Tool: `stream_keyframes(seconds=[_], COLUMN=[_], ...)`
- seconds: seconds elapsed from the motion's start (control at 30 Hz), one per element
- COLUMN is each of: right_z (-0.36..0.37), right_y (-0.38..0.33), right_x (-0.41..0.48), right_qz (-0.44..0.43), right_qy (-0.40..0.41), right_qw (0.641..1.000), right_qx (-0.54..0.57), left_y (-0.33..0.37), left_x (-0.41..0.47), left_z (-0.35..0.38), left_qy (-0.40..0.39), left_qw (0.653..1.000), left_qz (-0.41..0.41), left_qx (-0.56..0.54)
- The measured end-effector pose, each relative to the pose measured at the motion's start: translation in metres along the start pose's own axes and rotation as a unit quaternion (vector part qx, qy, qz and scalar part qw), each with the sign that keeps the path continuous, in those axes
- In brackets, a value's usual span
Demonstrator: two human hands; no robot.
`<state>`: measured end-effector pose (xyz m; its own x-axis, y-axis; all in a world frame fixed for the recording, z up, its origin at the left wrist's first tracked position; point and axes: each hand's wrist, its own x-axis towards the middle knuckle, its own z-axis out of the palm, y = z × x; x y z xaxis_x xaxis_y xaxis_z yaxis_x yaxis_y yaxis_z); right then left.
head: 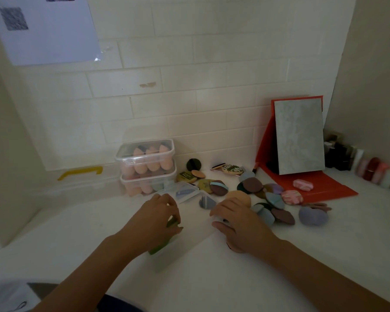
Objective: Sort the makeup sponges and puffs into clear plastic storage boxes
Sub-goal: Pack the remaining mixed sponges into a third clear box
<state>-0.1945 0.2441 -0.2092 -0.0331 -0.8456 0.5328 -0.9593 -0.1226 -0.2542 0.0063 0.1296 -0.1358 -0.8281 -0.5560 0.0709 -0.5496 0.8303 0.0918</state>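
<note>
The near part of the desk (234, 278) lies bare in front of me, and that is where I have free room; the back edge runs along a tiled wall (189, 97). At the back edge two stacked boxes (145, 163) full of peach sponges stand just left of a spread of loose puffs (252, 184), which reaches toward the red mirror stand (313, 185) in the right back corner. A clear box (194, 224) sits at mid-desk between my hands, close in front of the puffs. My left hand (158, 219) is curled, its fingertips pinching a green puff (172, 222) over the box's left side. My right hand (241, 226) lies on the box's right wall with fingers bent; I cannot tell whether it grips.
</note>
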Motion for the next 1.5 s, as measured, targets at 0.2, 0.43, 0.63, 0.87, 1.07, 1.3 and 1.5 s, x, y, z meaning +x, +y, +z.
stream_keyframes(seconds=[0.2,0.43,0.63,0.87,1.07,1.3,1.5], right_z=[-0.007,-0.025,-0.053,-0.041,-0.048,-0.073,-0.044], right_y=[-0.004,-0.004,0.024,0.042,0.039,0.004,-0.05], right_x=[0.003,0.011,0.046,0.062,0.064,0.077,0.086], right_qz=[-0.024,0.02,0.313,0.321,0.291,0.245,0.183], right_qy=[0.017,0.086,-0.08,-0.229,-0.232,-0.003,-0.054], right_qw=[1.0,0.995,0.946,0.913,0.92,0.966,0.969], right_qx=[0.003,0.05,-0.034,-0.106,-0.124,0.086,0.155], left_y=[-0.011,-0.011,-0.007,-0.003,0.007,0.021,0.017], left_x=[-0.011,-0.012,-0.013,-0.022,-0.028,-0.03,-0.031], left_z=[0.007,0.012,0.014,0.02,0.026,0.024,0.017], left_qy=[0.022,0.031,0.034,0.066,0.077,0.051,0.03], left_qw=[0.996,0.994,0.995,0.994,0.989,0.989,0.99], left_qz=[-0.012,-0.009,-0.008,-0.053,-0.102,-0.136,-0.126], left_qx=[-0.088,-0.106,-0.088,-0.067,-0.074,-0.031,-0.061])
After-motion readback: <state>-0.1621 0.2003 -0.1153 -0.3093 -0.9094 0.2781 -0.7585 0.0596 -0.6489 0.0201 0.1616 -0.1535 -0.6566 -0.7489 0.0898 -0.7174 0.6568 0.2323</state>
